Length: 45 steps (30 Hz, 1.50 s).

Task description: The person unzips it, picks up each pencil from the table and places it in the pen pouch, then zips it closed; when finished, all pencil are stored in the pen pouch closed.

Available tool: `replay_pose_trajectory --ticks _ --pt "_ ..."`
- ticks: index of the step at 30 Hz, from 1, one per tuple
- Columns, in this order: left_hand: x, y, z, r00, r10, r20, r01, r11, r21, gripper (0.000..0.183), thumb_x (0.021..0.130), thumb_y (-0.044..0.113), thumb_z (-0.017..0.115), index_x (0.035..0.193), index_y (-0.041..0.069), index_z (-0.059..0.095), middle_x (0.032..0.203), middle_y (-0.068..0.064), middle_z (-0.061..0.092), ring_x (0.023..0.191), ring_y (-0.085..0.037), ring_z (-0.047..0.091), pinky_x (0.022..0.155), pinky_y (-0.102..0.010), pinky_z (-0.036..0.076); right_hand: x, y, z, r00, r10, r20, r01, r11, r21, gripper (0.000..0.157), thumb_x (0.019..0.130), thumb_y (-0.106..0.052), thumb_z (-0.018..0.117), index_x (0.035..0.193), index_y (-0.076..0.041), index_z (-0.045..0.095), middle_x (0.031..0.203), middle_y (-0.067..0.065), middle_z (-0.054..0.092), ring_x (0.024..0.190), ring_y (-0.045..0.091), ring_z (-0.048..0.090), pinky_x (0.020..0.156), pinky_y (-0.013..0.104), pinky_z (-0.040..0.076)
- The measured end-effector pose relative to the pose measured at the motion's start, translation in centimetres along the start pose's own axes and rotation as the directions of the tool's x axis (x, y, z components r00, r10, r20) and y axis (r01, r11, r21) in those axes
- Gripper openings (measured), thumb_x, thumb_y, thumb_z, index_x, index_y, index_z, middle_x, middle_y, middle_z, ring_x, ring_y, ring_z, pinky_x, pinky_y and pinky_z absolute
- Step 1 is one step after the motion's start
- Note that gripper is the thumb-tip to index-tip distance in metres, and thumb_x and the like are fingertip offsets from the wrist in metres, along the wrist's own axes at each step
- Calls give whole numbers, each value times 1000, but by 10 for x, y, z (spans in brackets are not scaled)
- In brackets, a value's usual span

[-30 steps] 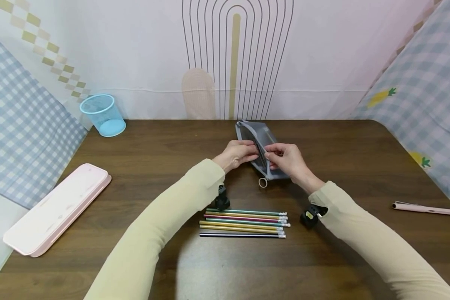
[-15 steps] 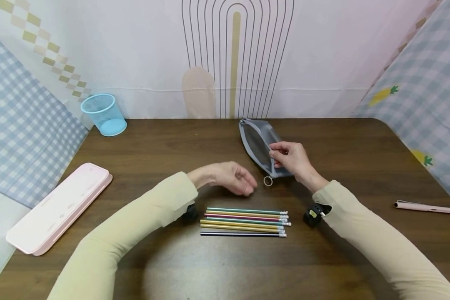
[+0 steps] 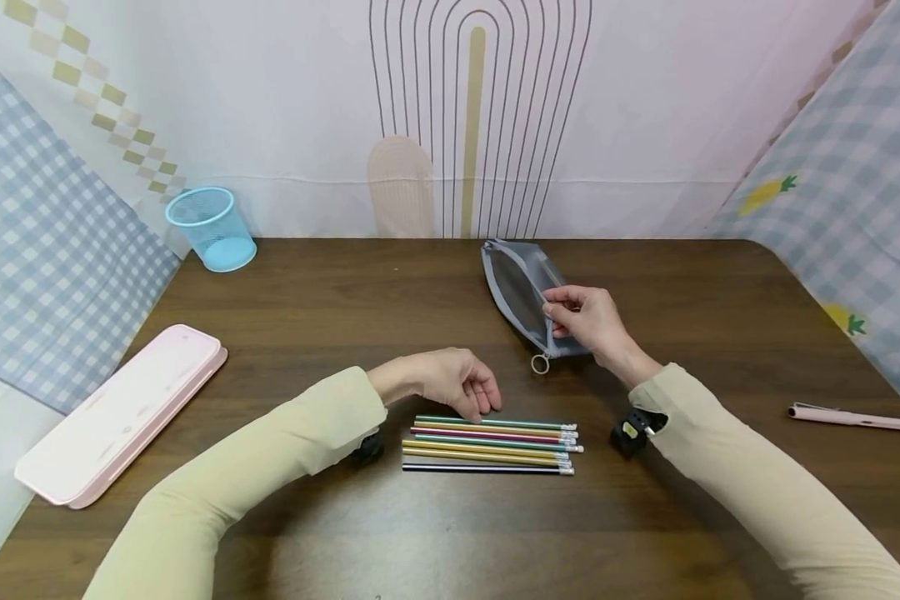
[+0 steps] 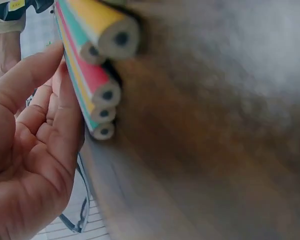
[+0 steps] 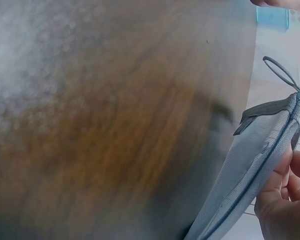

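Observation:
Several striped pencils lie side by side on the wooden table in the head view, erasers to the right. My left hand is at the far side of the row, its thumb tip by the outermost green pencil. In the left wrist view, this hand has loosely bent fingers beside the unsharpened pencil ends; contact is hard to tell. Farther back lies a grey zippered pouch, its mouth unzipped and gaping. My right hand pinches the pouch's right edge between thumb and fingers.
A blue mesh pen cup stands at the back left. On the left lies a closed pink case. A pale pink pen rests at the far right. Patterned cloth hangs behind the table.
My left hand has let go of the pouch's left edge and come down toward me to the pencils. The right hand keeps its grip; the pouch mouth is wider.

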<state>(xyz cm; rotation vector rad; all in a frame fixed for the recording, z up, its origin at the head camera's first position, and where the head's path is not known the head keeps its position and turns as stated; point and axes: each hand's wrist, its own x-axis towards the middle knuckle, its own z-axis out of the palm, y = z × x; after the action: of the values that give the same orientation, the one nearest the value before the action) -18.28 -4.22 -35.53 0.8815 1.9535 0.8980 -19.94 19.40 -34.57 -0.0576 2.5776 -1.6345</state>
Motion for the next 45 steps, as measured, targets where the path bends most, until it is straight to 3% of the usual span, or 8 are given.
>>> replay_pose_trajectory --ticks 9,15,21,27,31,35,39,45 --pt "-1 9 5 996 54 -72 -30 952 303 17 75 -2 69 85 11 71 75 5 65 69 -2 59 65 -15 49 -2 1 -3 1000 -5 -4 5 1000 10 31 92 -3 57 121 9 57 87 10 59 59 4 57 57 19 55" --pt "-1 3 1 994 83 -70 -53 934 353 14 74 1 69 82 12 70 75 2 68 67 0 57 64 -14 48 -3 2 -4 1000 -5 -1 5 1000 12 32 93 -4 57 121 10 56 89 12 59 59 4 57 57 19 54" --pt "-12 -5 -22 1000 -10 21 9 999 43 17 79 -2 66 95 1 69 80 -1 66 73 -4 58 66 -18 52 -2 3 -3 1000 0 -7 0 1000 23 31 92 -2 57 120 11 56 88 13 59 57 3 56 56 17 54" --pt "-16 -12 -54 991 -133 -30 121 958 -259 23 87 0 59 108 -6 60 81 3 63 74 -6 57 69 -23 54 -3 4 -4 1000 -3 -7 3 1000 25 31 92 -3 57 121 10 56 85 10 59 57 2 56 56 17 54" --pt "1 -14 -61 967 -200 -159 108 883 -456 27 91 1 53 116 -8 56 94 -8 67 76 -7 61 65 -19 53 -3 4 -2 1000 2 -3 -2 999 33 31 92 -3 57 121 10 56 86 9 59 57 2 56 56 17 54" --pt "26 -13 -60 927 -273 -258 38 750 -660 32 94 0 50 125 -8 49 105 -16 65 75 -8 63 63 -16 53 -2 3 0 1000 2 11 -3 999 38 32 93 -3 57 122 10 55 90 13 60 58 2 57 56 17 54" --pt "47 -7 -58 887 -330 -322 -51 623 -781 38 95 -1 50 132 -7 45 95 -8 60 75 -9 60 62 -15 52 0 2 3 1000 -2 13 1 999 33 31 93 -4 57 121 9 57 93 17 60 60 2 57 57 17 54" --pt "70 3 -53 828 -411 -382 -123 532 -838 40 91 -4 54 131 -6 48 99 -10 59 74 -11 58 60 -16 53 0 -1 5 1000 -1 17 0 1000 18 30 93 -5 57 120 8 57 94 17 60 63 3 58 59 18 55"
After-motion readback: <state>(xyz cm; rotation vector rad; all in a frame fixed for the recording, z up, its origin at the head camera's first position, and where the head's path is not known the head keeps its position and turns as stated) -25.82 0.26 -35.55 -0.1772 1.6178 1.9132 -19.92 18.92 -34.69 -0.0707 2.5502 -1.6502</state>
